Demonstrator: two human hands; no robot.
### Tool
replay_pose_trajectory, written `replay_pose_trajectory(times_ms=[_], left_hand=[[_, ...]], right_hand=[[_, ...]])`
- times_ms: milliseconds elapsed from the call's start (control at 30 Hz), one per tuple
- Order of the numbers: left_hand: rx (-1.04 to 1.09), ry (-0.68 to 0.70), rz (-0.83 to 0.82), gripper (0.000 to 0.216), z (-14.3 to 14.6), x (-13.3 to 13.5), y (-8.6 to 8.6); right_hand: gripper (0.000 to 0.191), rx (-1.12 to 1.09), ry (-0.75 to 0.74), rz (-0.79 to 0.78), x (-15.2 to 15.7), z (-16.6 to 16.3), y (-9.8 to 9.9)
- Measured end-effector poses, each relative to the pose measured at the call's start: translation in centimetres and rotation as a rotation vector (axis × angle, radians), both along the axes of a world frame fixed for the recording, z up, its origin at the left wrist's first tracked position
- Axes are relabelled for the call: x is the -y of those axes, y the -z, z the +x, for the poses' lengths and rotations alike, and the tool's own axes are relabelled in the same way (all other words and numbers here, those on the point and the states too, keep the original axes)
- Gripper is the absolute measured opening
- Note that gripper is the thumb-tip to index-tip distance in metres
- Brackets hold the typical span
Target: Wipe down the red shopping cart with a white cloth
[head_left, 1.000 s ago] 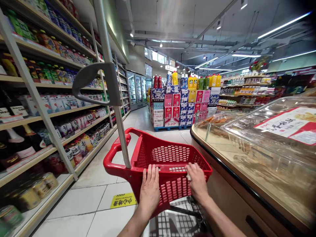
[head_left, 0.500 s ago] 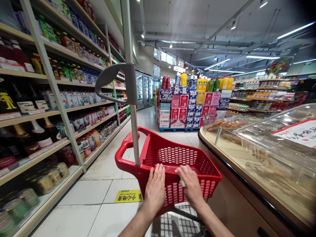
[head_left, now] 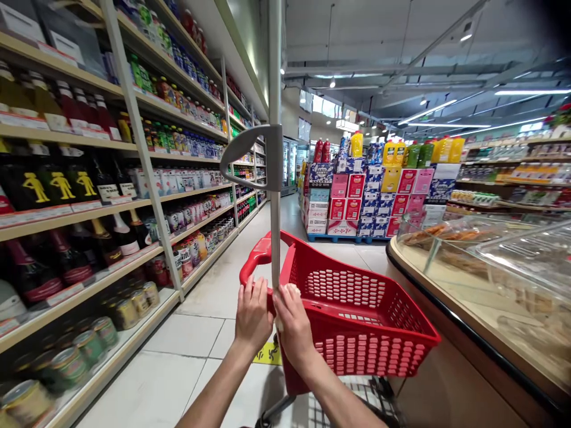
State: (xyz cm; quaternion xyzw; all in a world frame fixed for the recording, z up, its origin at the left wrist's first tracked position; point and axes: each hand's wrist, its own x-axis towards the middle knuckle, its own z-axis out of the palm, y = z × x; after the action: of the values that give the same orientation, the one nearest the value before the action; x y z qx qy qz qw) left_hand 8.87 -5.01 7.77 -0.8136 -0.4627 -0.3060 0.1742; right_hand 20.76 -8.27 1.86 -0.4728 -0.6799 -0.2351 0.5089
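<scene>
A red plastic shopping cart (head_left: 357, 351) with a perforated basket stands in front of me, its side towards me. My left hand (head_left: 253, 315) closes over the side bar by the cart's red handle (head_left: 256, 261). Beside it, my right hand (head_left: 294, 327) presses on the basket's rim at the foot of the metal pole (head_left: 275, 238). Bits of something white and tissue-like (head_left: 292, 289) show at the right hand's fingers; most of it is hidden under the palm. A grey plastic loop (head_left: 252, 157) is fixed higher on the pole.
Drink shelves (head_left: 147, 205) line the left side. A glass-fronted counter (head_left: 428, 267) with a black edge runs close along the cart's right. Stacked drink boxes (head_left: 343, 205) stand ahead on a blue pallet. A yellow floor sign (head_left: 267, 355) lies partly behind my hands.
Both hands have moved left along the cart's rim, the left onto the side bar and the right up to the pole. The view has turned left, so the cart appears further right.
</scene>
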Motion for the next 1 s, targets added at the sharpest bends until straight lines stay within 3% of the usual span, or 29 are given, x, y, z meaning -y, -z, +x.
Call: replay_pose_trajectory(times_ms=[133,200,367,533,667,867,1000], left_hand=[[-0.04,0.034,-0.024,0.067,-0.7,0.2,0.4],[-0.055,0.048,-0.037,0.069,-1.0,0.1,0.6],[-0.062,0.053,-0.055,0.069,-1.4,0.0,0.6],[-0.095,0.096,-0.097,0.074,-2.3,0.1,0.3],[-0.102,0.04,-0.106,0.071,-2.4,0.2,0.1],[-0.158,0.027,-0.107,0.064,-2.6,0.6,-0.2],[-0.098,0.039,-0.07,0.062,-2.7,1.0,-0.2]], right_hand=[[0.036,0.194,-0.1,-0.042,3.0,0.4,4.5],[0.037,0.201,-0.105,-0.033,3.9,1.0,5.0],[0.041,0.078,-0.058,0.034,2.8,0.6,1.0],[0.041,0.188,-0.162,0.067,3.2,-0.4,-1.3],[0.04,0.203,-0.097,0.195,1.7,0.1,-6.5],[0.033,0.787,-0.134,0.189,-2.8,2.2,-14.4],[0.035,0.648,0.074,0.182,-3.5,2.0,-20.9]])
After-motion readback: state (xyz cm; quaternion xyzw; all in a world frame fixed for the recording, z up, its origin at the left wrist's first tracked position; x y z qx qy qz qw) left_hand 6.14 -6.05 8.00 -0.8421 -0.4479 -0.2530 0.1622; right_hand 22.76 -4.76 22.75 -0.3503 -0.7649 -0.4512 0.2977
